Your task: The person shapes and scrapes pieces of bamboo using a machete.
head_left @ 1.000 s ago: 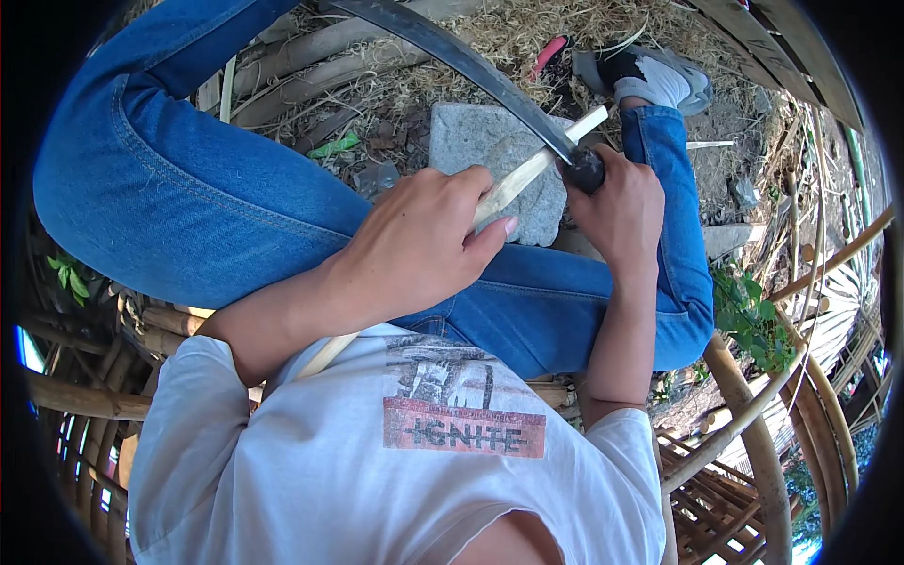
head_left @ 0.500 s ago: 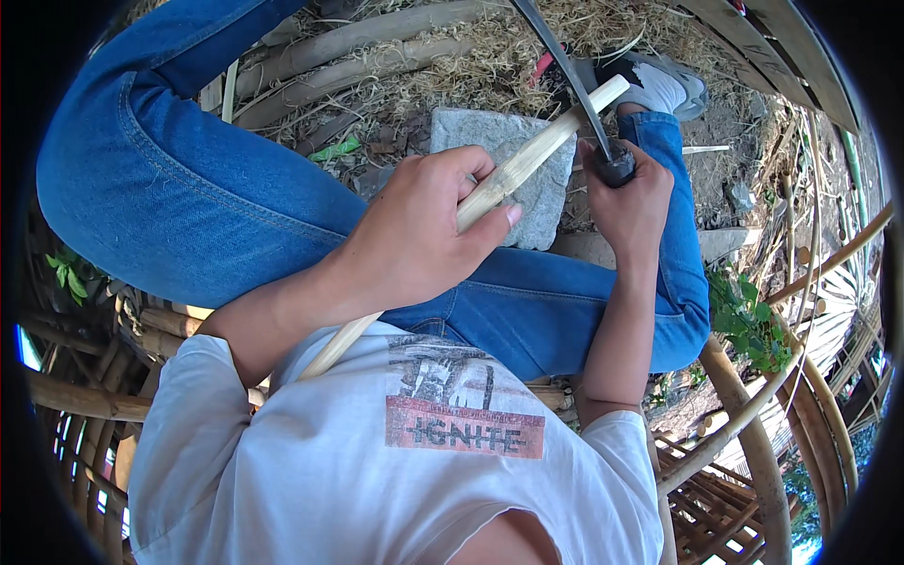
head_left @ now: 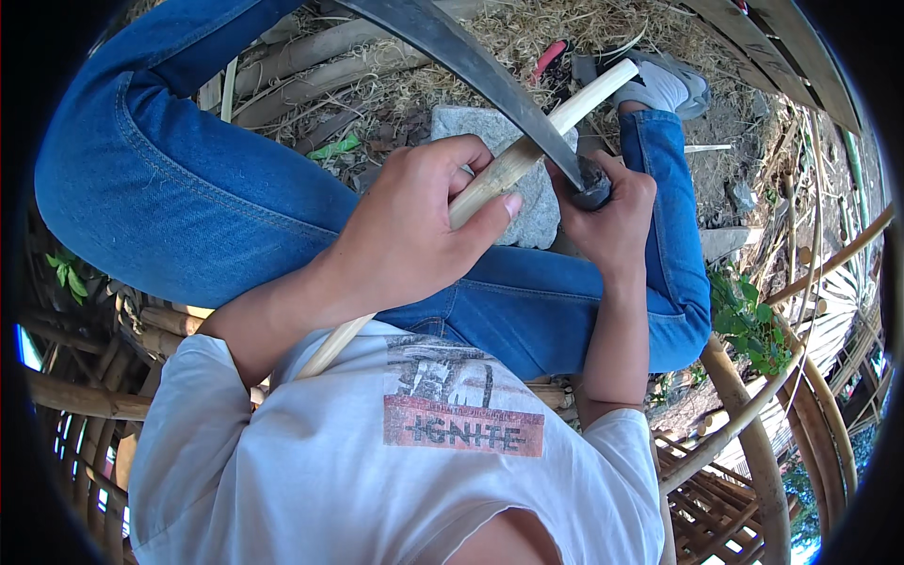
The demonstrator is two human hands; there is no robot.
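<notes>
My left hand (head_left: pixel 424 212) is closed round a pale peeled stick (head_left: pixel 508 169), probably bamboo. The stick slants from against my shirt up to the far right, past my hand. My right hand (head_left: pixel 614 212) grips the dark handle of a long curved machete (head_left: pixel 461 66). Its blade lies across the stick beyond my left hand and reaches up and left out of the picture. From this angle I cannot tell how deep the edge sits in the wood. Behind both hands a grey stone block (head_left: pixel 532 212) rests on the ground, partly covered by the stick and my hands.
My legs in blue jeans (head_left: pixel 217 179) are bent around the stone. Fibrous shavings (head_left: pixel 518 47) litter the ground ahead, with a red and black object (head_left: pixel 551 61) among them. Bamboo poles (head_left: pixel 330 47) lie at the far left. A bamboo frame (head_left: pixel 753 452) stands at the right.
My right hand has moved left and slightly nearer along the stick. The machete has swung so its blade leans farther left. The stick and my left hand have barely shifted.
</notes>
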